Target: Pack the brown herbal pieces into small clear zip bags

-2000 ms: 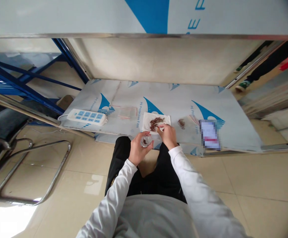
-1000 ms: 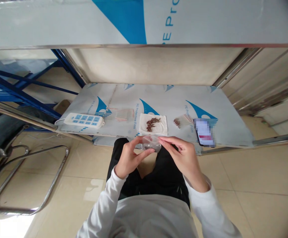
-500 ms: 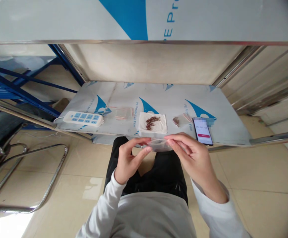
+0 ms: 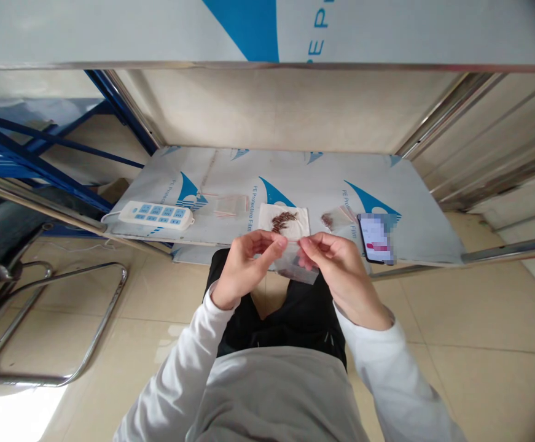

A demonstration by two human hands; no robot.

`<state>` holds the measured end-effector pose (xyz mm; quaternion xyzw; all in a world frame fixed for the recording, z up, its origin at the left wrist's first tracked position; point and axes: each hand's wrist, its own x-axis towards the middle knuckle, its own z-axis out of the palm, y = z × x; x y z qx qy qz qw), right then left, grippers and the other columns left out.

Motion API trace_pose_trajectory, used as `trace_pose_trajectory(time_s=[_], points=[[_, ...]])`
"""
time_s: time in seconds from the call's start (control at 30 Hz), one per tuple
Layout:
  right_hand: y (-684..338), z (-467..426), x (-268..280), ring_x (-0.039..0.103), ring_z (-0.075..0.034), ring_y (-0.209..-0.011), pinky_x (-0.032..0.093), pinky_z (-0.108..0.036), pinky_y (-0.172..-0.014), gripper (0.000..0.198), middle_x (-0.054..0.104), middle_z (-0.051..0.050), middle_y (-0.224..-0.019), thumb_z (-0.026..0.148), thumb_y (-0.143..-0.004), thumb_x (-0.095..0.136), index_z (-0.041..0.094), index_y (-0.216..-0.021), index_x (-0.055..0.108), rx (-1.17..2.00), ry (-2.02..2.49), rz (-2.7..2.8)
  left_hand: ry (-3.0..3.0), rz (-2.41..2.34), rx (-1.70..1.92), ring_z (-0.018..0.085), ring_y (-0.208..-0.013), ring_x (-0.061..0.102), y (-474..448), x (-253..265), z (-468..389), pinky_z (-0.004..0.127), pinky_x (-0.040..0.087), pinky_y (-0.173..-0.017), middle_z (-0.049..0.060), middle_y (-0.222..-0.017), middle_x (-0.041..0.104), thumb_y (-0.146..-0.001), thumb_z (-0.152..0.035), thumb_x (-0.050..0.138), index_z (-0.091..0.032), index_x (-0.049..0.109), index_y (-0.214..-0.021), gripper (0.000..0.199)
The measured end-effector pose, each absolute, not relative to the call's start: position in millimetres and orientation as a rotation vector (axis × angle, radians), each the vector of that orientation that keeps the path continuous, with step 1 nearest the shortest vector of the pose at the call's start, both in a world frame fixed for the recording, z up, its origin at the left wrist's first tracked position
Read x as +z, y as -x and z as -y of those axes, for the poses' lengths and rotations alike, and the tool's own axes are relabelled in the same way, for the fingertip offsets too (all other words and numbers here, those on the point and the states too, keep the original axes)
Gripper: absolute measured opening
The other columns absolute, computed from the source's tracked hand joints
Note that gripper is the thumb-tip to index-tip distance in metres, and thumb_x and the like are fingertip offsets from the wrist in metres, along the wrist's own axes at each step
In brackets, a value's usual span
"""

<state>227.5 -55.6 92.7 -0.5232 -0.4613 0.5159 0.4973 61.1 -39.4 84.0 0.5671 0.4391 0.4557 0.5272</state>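
Between my hands, just off the shelf's front edge, hangs a small clear zip bag [image 4: 297, 270]. My left hand [image 4: 251, 261] pinches the bag's top edge between thumb and fingers. Likewise closed, my right hand [image 4: 338, 264] grips the other end of that edge. Something dark shows faintly in the bag, too blurred to name. Behind my fingers a white cloth [image 4: 301, 224] lies on the shelf, bearing a pile of small reddish-brown pieces [image 4: 283, 221], possibly screws. To its right rests another clear bag [image 4: 338, 218] with similar brown pieces inside.
A white power strip [image 4: 156, 214] lies at the shelf's left, near flat clear bags [image 4: 230, 205]. A phone [image 4: 376, 239] sits by the front right edge. Overhead runs an upper shelf [image 4: 133, 34]; a metal-framed chair [image 4: 55, 331] stands at left.
My hands have come closer together and slightly up. The bag's mouth, spread apart before, is now drawn into a straight edge, and its body hangs down in view.
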Motion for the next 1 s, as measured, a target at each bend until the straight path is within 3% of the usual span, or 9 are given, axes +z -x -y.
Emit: trace_pose_trajectory(time_s=[0.1, 0.27, 0.37, 0.57, 0.8, 1.0], points=[[-227, 57, 93, 0.060, -0.013, -0.054, 0.048, -0.025, -0.052, 0.035, 0.066, -0.003, -0.062, 0.050, -0.074, 0.072, 0.016, -0.073, 0.065, 1.251, 1.270, 1.153, -1.335, -1.029, 1.041, 0.013, -0.064, 0.066, -60, 87, 38, 0.022, 0.052, -0.060, 0.006, -0.073, 0.072, -0.080, -0.041, 0.069, -0.012, 0.069, -0.080, 0.029], [-224, 56, 98, 0.067, -0.017, -0.068, 0.053, -0.027, -0.061, 0.038, 0.073, -0.007, -0.081, 0.049, -0.074, 0.073, 0.017, -0.094, 0.070, 1.406, 1.242, 1.194, -1.484, -1.118, 0.995, 0.013, -0.060, 0.063, -54, 94, 36, 0.020, 0.048, -0.056, 0.006, -0.067, 0.071, -0.076, -0.040, 0.073, -0.012, 0.069, -0.073, 0.028], [-221, 54, 102, 0.068, -0.019, -0.074, 0.053, -0.028, -0.063, 0.034, 0.074, -0.007, -0.083, 0.048, -0.073, 0.074, 0.017, -0.087, 0.072, 1.462, 1.234, 1.266, -1.512, -1.104, 0.939, 0.013, -0.058, 0.062, -52, 97, 37, 0.020, 0.046, -0.053, 0.006, -0.067, 0.072, -0.077, -0.041, 0.072, -0.013, 0.069, -0.071, 0.029], [-222, 53, 98, 0.066, -0.016, -0.066, 0.051, -0.028, -0.063, 0.031, 0.072, -0.004, -0.071, 0.047, -0.073, 0.075, 0.016, -0.074, 0.071, 1.507, 1.252, 1.291, -1.554, -1.163, 0.895, 0.015, -0.062, 0.065, -45, 90, 44, 0.021, 0.047, -0.054, 0.006, -0.069, 0.073, -0.079, -0.040, 0.069, -0.014, 0.069, -0.072, 0.027], [-240, 62, 81, 0.070, -0.019, -0.074, 0.049, -0.027, -0.062, 0.033, 0.075, -0.007, -0.084, 0.048, -0.085, 0.062, 0.017, -0.089, 0.072, 1.604, 1.254, 1.447, -1.654, -1.260, 0.847, 0.014, -0.061, 0.064, -44, 82, 53, 0.020, 0.046, -0.055, 0.004, -0.068, 0.072, -0.082, -0.039, 0.065, -0.016, 0.070, -0.072, 0.026], [-247, 68, 78, 0.068, -0.018, -0.066, 0.049, -0.026, -0.059, 0.031, 0.074, -0.006, -0.072, 0.047, -0.074, 0.074, 0.016, -0.073, 0.070, 1.469, 1.413, 1.318, -1.657, -1.266, 0.841, 0.014, -0.059, 0.064, -45, 81, 54, 0.020, 0.045, -0.054, 0.004, -0.066, 0.072, -0.083, -0.040, 0.064, -0.016, 0.070, -0.070, 0.027]])
